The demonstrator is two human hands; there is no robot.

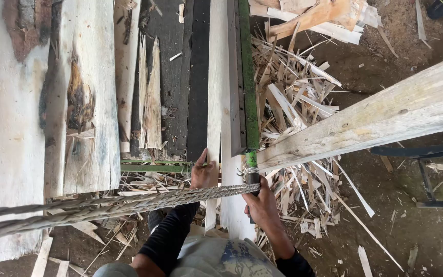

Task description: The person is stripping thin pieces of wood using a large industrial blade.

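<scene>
While the left hand (204,174) lies flat, fingers spread, on a pale board (215,92) partway along the saw bench (180,82), the right hand (262,205) is clenched round a rope-tied lever (252,172), offcuts (293,97) heaped beside.

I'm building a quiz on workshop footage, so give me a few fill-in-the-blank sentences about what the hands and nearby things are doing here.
1. The right hand grips a dark ____ below the green rail.
2. The left hand rests on a pale, narrow ____.
3. A twisted ____ runs from the handle toward the left edge of the view.
4. Wood ____ cover the ground on the right.

Missing words: handle; board; rope; offcuts
</scene>
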